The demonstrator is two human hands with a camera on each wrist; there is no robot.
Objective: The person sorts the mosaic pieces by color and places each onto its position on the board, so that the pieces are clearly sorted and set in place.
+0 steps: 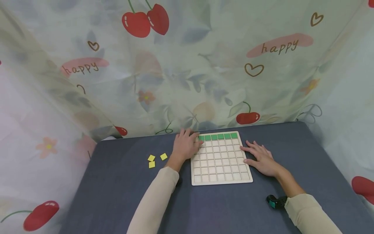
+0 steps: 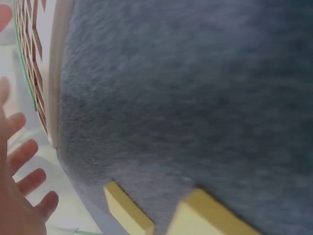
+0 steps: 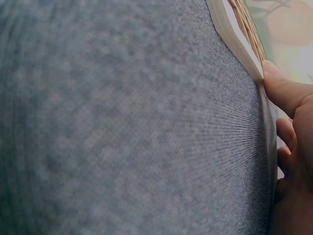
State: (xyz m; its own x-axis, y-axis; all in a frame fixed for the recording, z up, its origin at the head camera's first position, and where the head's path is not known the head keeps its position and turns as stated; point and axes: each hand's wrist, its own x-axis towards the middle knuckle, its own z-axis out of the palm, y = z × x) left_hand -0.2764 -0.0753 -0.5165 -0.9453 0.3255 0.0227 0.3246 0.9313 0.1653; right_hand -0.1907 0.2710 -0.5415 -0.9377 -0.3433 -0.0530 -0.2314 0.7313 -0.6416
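Note:
A pale square board (image 1: 222, 183) with a grid of shallow cells lies flat on the table. Green tiles (image 1: 220, 136) fill its far row; the cells nearer me are bare. My left hand (image 1: 184, 146) is at the far left corner, thumb and index finger reaching over the edge beside the leftmost green tile. In the left wrist view its fingers (image 2: 32, 181) are spread and extended. At the right edge, my right hand (image 1: 263, 159) touches the board with thumb and index fingertip, fingers extended. The right wrist view shows the thumb (image 3: 283, 90) against the board's corner.
Several yellow square tiles (image 1: 163, 156) lie loose on the dark table (image 1: 117, 188), left of my left hand. A black device (image 1: 276, 201) sits at my right wrist. Behind the table's far edge hangs a printed curtain (image 1: 181, 81).

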